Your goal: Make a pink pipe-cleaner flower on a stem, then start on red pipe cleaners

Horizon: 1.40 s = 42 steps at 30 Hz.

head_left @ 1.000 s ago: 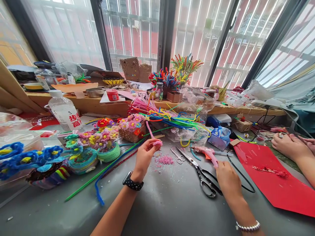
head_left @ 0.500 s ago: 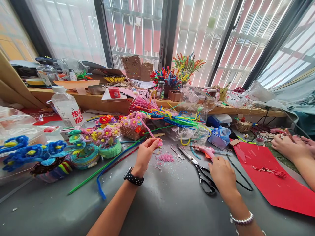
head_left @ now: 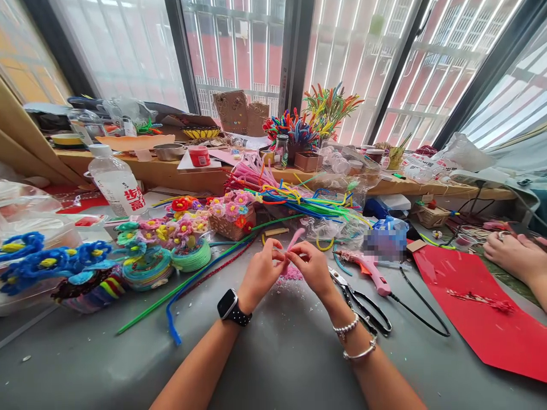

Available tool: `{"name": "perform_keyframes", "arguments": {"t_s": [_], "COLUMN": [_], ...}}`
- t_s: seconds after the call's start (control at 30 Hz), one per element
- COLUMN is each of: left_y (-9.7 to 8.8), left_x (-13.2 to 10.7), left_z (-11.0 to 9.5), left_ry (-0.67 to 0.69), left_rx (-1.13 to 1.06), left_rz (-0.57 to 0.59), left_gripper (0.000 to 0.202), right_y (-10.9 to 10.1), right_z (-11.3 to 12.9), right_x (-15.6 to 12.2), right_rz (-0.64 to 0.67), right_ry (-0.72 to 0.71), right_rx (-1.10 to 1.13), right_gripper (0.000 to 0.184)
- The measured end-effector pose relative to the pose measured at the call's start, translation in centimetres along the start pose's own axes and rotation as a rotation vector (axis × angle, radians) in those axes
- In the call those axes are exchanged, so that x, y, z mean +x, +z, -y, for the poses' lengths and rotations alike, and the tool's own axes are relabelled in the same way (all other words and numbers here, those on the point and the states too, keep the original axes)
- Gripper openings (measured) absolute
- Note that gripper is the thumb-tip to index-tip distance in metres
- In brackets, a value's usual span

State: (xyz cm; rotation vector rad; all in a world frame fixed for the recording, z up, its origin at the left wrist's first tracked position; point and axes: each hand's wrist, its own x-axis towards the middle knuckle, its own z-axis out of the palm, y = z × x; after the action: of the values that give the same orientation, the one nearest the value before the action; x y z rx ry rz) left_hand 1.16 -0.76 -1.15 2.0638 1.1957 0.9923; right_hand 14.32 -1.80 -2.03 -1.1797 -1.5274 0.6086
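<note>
My left hand (head_left: 260, 272) and my right hand (head_left: 313, 266) meet at the middle of the grey table (head_left: 277, 364), both pinched on a short pink pipe cleaner (head_left: 296, 237) that sticks up between them. Pink fluff (head_left: 291, 274) lies on the table just beyond my fingers. To the right of my right hand lie black-handled scissors (head_left: 363, 302) and a pink glue gun (head_left: 368, 269) with a black cord. A long green pipe cleaner (head_left: 188, 282) and a blue one (head_left: 183, 302) lie to the left.
Pipe-cleaner flower baskets (head_left: 171, 245) and blue flowers (head_left: 51, 262) stand at the left, with a plastic bottle (head_left: 117, 185) behind. A heap of coloured pipe cleaners (head_left: 307, 205) lies ahead. Red paper (head_left: 482, 313) lies at right, near another person's hand (head_left: 510, 253).
My right hand left the glue gun and scissors and moved left to join my left hand on the pink pipe cleaner. The camera tipped slightly.
</note>
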Motion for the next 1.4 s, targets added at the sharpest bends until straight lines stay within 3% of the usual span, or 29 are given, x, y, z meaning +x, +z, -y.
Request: {"name": "perform_keyframes", "arguments": {"t_s": [0.1, 0.23, 0.4, 0.63, 0.9, 1.0, 1.2, 1.4], "left_y": [0.0, 0.1, 0.0, -0.5, -1.8, -1.9, -1.9, -1.7], "left_x": [0.1, 0.3, 0.2, 0.4, 0.7, 0.7, 0.5, 0.3], "left_z": [0.0, 0.2, 0.5, 0.9, 2.2, 2.3, 1.4, 1.8], "left_ry": [0.039, 0.149, 0.239, 0.168, 0.072, 0.101, 0.172, 0.127], "left_rx": [0.120, 0.262, 0.397, 0.578, 0.746, 0.697, 0.723, 0.696], "left_rz": [-0.065, -0.161, -0.149, -0.143, -0.227, -0.302, -0.425, -0.423], "left_gripper": [0.027, 0.023, 0.016, 0.014, 0.017, 0.017, 0.020, 0.024], "right_y": [-0.2, 0.0, 0.5, 0.3, -1.2, -1.3, -0.4, -0.2], "right_z": [-0.4, -0.4, -0.7, -1.6, -2.5, -2.6, -2.4, -2.1], "right_x": [-0.6, -0.8, -0.9, -0.6, 0.2, 0.1, -0.4, -0.5], "right_rz": [-0.044, -0.042, -0.075, -0.215, -0.374, -0.366, -0.229, -0.196], "right_ry": [0.049, 0.108, 0.214, 0.238, 0.413, 0.403, 0.289, 0.305], "right_rx": [0.077, 0.193, 0.286, 0.358, 0.455, 0.414, 0.292, 0.320], "right_gripper": [0.017, 0.018, 0.018, 0.021, 0.026, 0.026, 0.024, 0.023]}}
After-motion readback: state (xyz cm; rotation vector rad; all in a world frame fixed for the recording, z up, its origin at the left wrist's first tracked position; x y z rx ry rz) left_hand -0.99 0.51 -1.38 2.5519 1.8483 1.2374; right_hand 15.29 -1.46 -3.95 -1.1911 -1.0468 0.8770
